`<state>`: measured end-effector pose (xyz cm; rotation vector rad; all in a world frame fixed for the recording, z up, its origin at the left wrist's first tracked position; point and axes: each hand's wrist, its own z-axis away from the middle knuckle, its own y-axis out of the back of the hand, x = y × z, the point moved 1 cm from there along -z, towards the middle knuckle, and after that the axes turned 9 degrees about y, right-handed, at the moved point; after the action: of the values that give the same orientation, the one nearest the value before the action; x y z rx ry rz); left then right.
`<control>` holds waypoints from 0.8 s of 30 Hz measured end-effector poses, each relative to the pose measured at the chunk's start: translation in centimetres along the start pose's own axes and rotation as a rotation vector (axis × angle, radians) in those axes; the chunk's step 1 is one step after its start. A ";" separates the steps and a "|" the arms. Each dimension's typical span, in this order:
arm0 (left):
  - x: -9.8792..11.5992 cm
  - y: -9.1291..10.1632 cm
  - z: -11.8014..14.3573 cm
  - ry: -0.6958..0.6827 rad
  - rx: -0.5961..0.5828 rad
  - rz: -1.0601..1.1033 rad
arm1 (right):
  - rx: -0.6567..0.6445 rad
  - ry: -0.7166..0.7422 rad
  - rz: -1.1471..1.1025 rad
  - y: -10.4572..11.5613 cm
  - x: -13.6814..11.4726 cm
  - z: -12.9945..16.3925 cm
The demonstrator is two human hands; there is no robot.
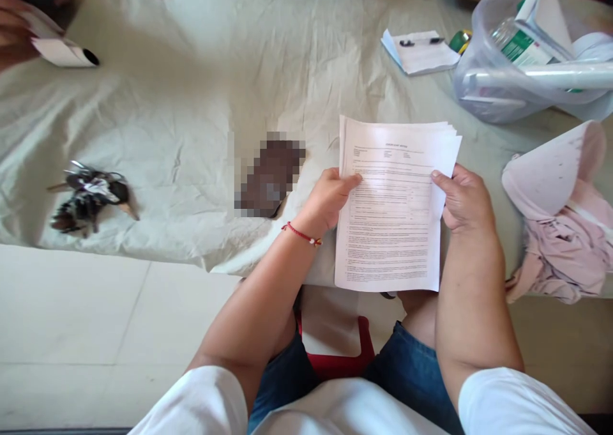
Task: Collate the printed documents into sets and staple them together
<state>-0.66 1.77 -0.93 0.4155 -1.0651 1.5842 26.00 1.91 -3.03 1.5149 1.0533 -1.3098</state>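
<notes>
Stack of white printed paper sheets (393, 218), dense small text, top corners fanned slightly apart, held over the near edge of the cloth-covered table (191, 122). Left hand (328, 198) pinches the stack's left edge, thumb on top. Right hand (464, 198) grips the right edge, fingers curled behind. Dark bunch of keys (89, 195) lies near the table's left edge.

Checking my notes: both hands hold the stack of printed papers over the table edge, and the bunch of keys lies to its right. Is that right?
Not quite. The head view shows the bunch of keys lying to the left of the papers, not the right. The left hand and right hand do both hold the stack.
</notes>
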 end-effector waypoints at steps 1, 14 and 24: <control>0.0 0.0 -0.2 -0.003 0.003 0.005 | 0.001 -0.012 -0.009 0.1 0.0 0.0; -0.8 0.6 -0.9 -0.040 -0.021 -0.053 | -0.090 -0.075 -0.027 -0.1 -0.4 0.3; -1.1 0.6 -0.3 -0.190 0.187 -0.231 | -0.077 -0.087 -0.013 -0.1 0.1 0.3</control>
<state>-0.78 1.38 -2.15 0.8004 -0.9742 1.4621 25.79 1.62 -3.12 1.3844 1.0476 -1.3167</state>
